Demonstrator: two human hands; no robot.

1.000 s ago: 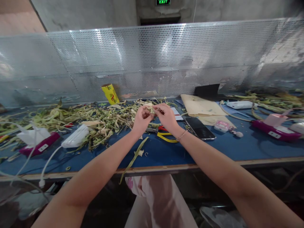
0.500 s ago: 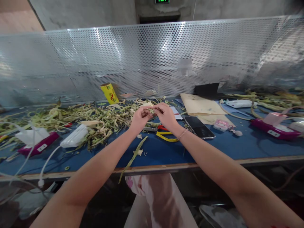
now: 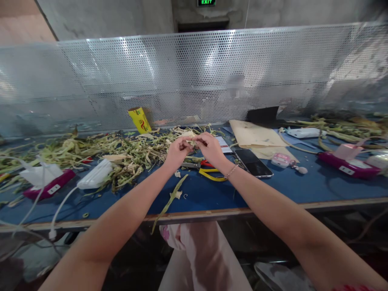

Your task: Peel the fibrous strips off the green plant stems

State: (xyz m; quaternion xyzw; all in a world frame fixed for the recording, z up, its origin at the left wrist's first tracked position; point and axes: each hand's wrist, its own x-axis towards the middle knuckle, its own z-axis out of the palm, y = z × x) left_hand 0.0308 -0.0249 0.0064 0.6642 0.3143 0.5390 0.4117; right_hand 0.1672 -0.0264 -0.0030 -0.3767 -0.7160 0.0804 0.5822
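Note:
My left hand (image 3: 178, 151) and my right hand (image 3: 209, 147) meet above the blue table. Between their fingertips they pinch a small piece of pale green, dried-looking plant (image 3: 191, 142), mostly covered by the fingers. Both hands are closed on it. Just below them lie scissors with red and yellow handles (image 3: 212, 175), partly hidden by my right hand and wrist. A heap of dried green plant strips (image 3: 136, 151) spreads to the left of my left hand. One long green strip (image 3: 171, 200) lies nearer to me and hangs over the front edge.
A black phone (image 3: 254, 163), a pink earbud case (image 3: 280, 160) and brown paper (image 3: 256, 134) lie at right. A white power bank (image 3: 95, 173) and purple boxes (image 3: 50, 184) sit at left. A yellow carton (image 3: 140, 120) leans by the perforated metal screen (image 3: 194, 72).
Both hands stay at nearly the same spot, their fingers shifting slightly around the plant piece. Less of the piece shows now. The view has moved very slightly.

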